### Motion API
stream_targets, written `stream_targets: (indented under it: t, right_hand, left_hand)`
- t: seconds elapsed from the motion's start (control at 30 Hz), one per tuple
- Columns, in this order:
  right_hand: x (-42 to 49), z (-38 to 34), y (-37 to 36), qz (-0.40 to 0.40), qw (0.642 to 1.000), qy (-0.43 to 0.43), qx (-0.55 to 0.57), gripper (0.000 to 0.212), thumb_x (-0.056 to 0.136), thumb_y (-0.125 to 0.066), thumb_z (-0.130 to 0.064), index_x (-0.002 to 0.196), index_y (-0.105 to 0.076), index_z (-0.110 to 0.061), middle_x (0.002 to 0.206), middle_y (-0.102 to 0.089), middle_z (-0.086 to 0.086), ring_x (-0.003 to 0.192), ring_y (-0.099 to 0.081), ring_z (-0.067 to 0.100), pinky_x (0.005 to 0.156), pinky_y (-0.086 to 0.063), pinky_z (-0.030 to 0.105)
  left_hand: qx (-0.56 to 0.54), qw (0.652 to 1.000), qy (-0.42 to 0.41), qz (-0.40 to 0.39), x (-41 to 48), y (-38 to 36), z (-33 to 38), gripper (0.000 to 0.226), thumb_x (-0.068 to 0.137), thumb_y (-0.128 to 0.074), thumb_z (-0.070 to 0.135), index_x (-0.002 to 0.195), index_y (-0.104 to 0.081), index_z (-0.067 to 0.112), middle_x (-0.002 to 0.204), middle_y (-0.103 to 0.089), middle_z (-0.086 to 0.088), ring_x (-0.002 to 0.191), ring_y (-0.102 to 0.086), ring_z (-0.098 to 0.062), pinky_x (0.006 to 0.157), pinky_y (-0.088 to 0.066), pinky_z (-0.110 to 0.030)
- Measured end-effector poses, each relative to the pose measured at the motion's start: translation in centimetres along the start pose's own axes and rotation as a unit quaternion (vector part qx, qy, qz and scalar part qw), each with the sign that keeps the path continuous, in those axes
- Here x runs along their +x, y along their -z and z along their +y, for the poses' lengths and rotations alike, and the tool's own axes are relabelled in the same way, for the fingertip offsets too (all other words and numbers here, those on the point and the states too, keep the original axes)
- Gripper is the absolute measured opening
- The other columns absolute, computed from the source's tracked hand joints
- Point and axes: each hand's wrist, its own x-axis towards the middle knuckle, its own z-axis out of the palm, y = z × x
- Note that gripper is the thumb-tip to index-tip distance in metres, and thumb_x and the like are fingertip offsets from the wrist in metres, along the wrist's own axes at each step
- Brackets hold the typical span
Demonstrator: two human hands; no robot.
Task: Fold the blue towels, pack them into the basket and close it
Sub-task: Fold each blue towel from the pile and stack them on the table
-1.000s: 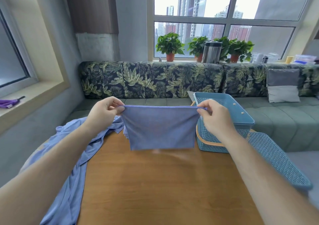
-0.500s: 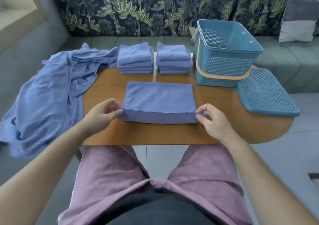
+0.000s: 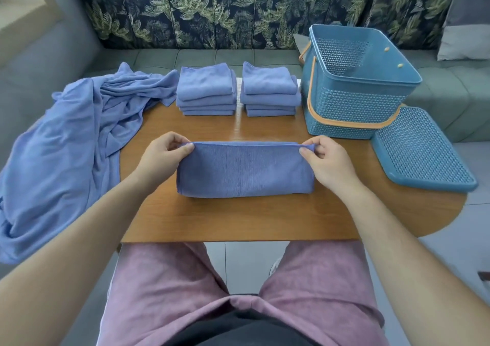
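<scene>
Our left hand (image 3: 161,157) and right hand (image 3: 327,161) each pinch a far corner of the blue microfibre towel (image 3: 245,172), thumb against curled fingers. The towel lies doubled over as a long band in the middle of the brown wooden table (image 3: 238,218), between our hands. Beyond it stand a left stack of folded blue towels (image 3: 206,91) and a right stack (image 3: 269,91). To their right sits the open blue perforated plastic basket (image 3: 355,107), with its flat perforated blue lid (image 3: 421,152) just beside it. A heap of loose blue cloth (image 3: 66,139) drapes off the table's left edge.
</scene>
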Motion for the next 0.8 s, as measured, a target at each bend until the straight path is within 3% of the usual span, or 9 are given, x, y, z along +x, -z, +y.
stream_targets:
  t: [0.3,0.4,0.5,0.57,0.63,0.7,0.8]
  right_hand:
    - [6.2,1.8,-4.6,0.051,0.991,-0.050,-0.109,0.011,0.095,-0.065,-0.028,0.091,-0.060,-0.019,0.074,-0.059,-0.010,0.069,-0.054,0.012,0.057,-0.036,0.024]
    - [6.6,2.8,-5.3,0.069,0.985,-0.037,-0.152,0.010,0.094,-0.066,-0.026,0.092,-0.062,-0.017,0.085,-0.066,-0.002,0.080,-0.061,0.020,0.066,-0.040,0.029]
    - [6.4,2.3,-5.7,0.071,0.974,-0.034,-0.213,0.019,0.095,-0.065,-0.027,0.107,-0.060,-0.013,0.107,-0.063,0.006,0.096,-0.061,0.027,0.078,-0.048,0.037]
    - [5.6,1.4,-5.9,0.097,0.943,-0.002,-0.319,0.031,0.095,-0.063,-0.029,0.121,-0.057,-0.013,0.120,-0.058,0.009,0.107,-0.058,0.031,0.085,-0.048,0.044]
    - [4.2,0.1,-7.0,0.136,0.915,0.082,-0.372,0.035,0.094,-0.059,-0.024,0.127,-0.059,-0.012,0.129,-0.058,0.011,0.118,-0.055,0.034,0.094,-0.044,0.046]
    - [2.7,-1.2,-9.6,0.091,0.923,0.138,-0.347,0.044,0.093,-0.049,-0.023,0.135,-0.059,-0.014,0.143,-0.055,0.010,0.135,-0.048,0.033,0.110,-0.037,0.048]
    - [1.3,-1.9,-13.2,-0.053,0.940,0.121,-0.315,0.060,0.096,-0.024,-0.031,0.152,-0.044,-0.022,0.162,-0.035,0.005,0.153,-0.024,0.027,0.124,-0.016,0.046]
  left_hand:
    - [0.084,0.994,0.019,0.067,5.8,-3.4,-2.2,0.009,0.095,-0.064,0.029,0.096,-0.066,0.020,0.087,-0.062,0.013,0.081,-0.056,-0.003,0.066,-0.037,-0.015]
    - [0.122,0.990,-0.013,0.074,6.4,-3.9,-3.1,0.008,0.093,-0.066,0.029,0.093,-0.065,0.021,0.088,-0.063,0.009,0.084,-0.058,-0.011,0.070,-0.038,-0.018]
    - [0.182,0.980,-0.028,0.076,6.4,-4.1,-3.2,0.019,0.093,-0.066,0.033,0.103,-0.063,0.019,0.105,-0.059,-0.003,0.091,-0.058,-0.019,0.078,-0.042,-0.028]
    - [0.285,0.948,-0.067,0.123,5.7,-4.4,-2.7,0.031,0.093,-0.066,0.033,0.116,-0.061,0.014,0.116,-0.054,-0.007,0.099,-0.057,-0.025,0.083,-0.046,-0.037]
    - [0.367,0.899,-0.185,0.152,4.2,-6.0,-1.5,0.032,0.093,-0.063,0.027,0.121,-0.063,0.011,0.124,-0.058,-0.008,0.110,-0.057,-0.029,0.088,-0.045,-0.043]
    - [0.346,0.895,-0.273,0.072,2.7,-8.9,-0.2,0.039,0.095,-0.055,0.024,0.131,-0.062,0.011,0.137,-0.060,-0.007,0.127,-0.055,-0.028,0.099,-0.042,-0.042]
    - [0.330,0.914,-0.222,-0.078,1.1,-12.8,0.2,0.053,0.102,-0.034,0.031,0.153,-0.040,0.015,0.159,-0.039,-0.001,0.150,-0.029,-0.023,0.120,-0.026,-0.045]
